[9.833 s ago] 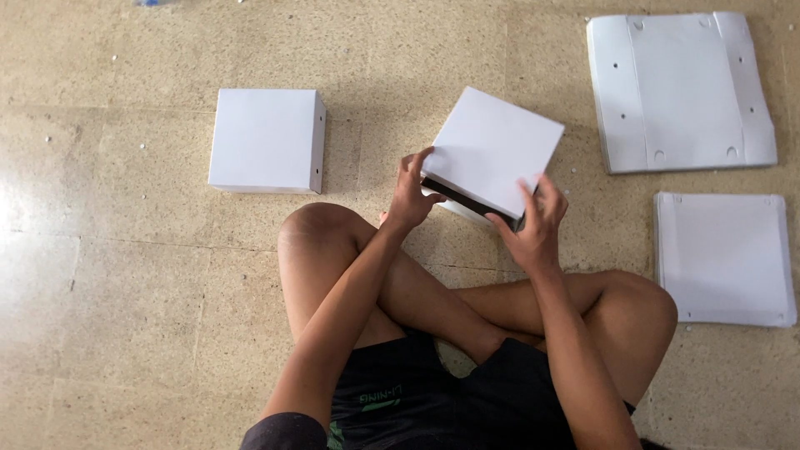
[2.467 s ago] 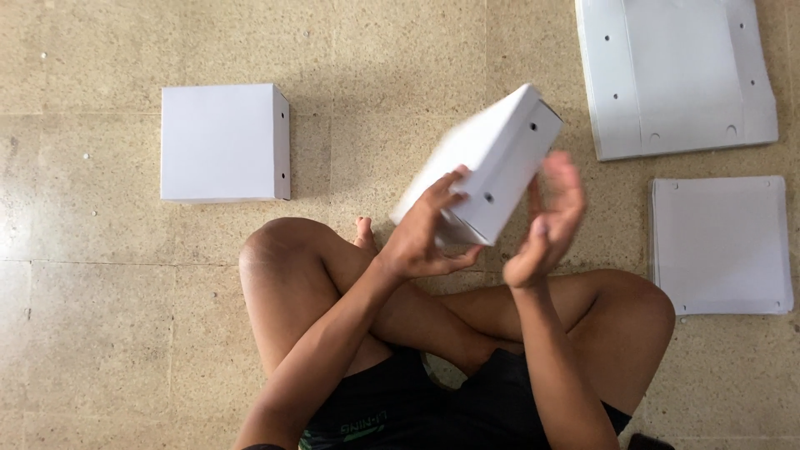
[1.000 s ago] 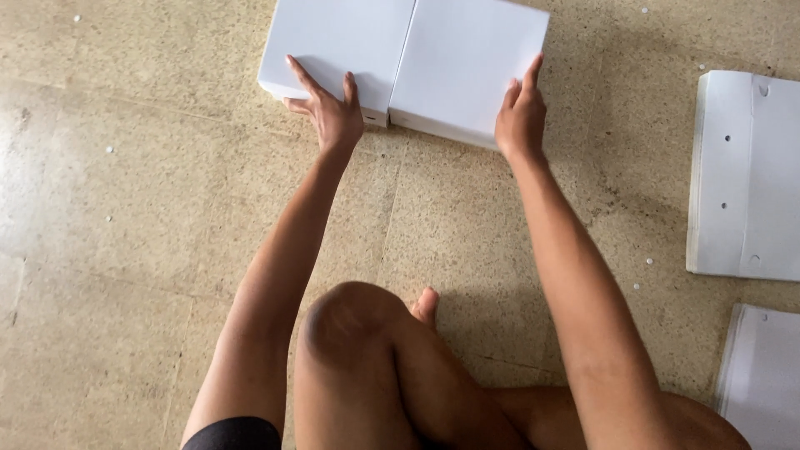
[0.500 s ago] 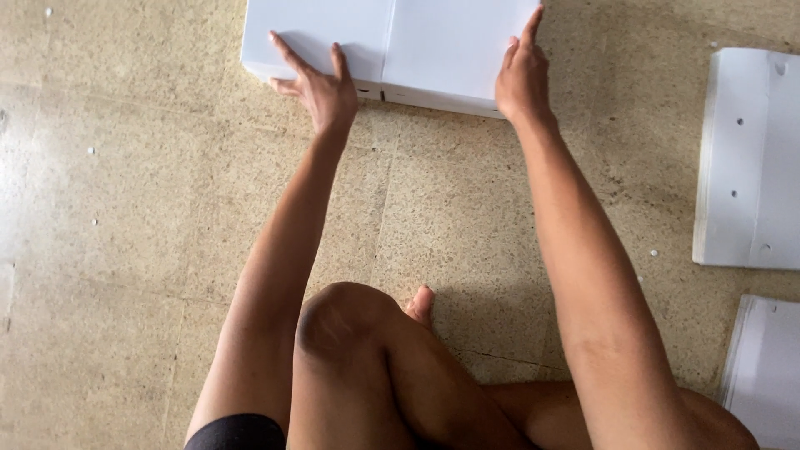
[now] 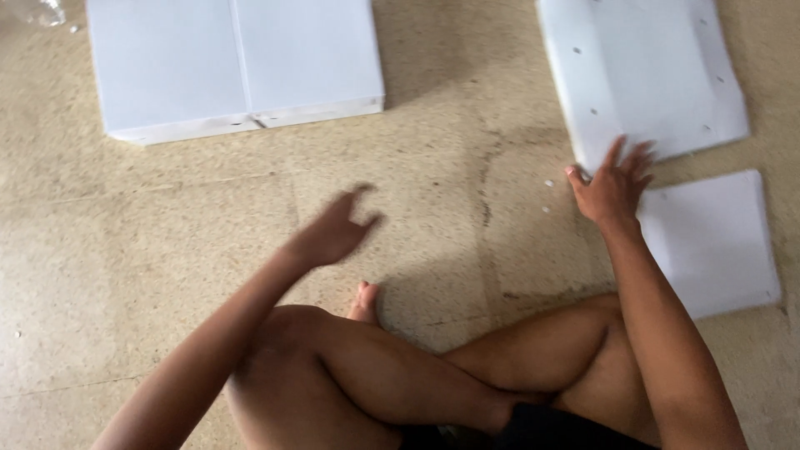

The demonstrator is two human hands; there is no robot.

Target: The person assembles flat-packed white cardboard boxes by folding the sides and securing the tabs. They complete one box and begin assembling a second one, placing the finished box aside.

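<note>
Both hands have left the 2 white boxes [image 5: 237,67], now side by side at the floor's [image 5: 167,275] far-left edge. The right hand [image 5: 615,187], fingers spread, touches the large flat white panel [image 5: 646,71] at the far-right; the left hand [image 5: 333,233] hovers blurred, open and empty, so that panel seems next.

I sit on a speckled beige stone floor [image 5: 167,250], its slabs parted by thin joints. A darker crack runs through the middle. Soft light falls evenly, and small white specks lie scattered about.
</note>
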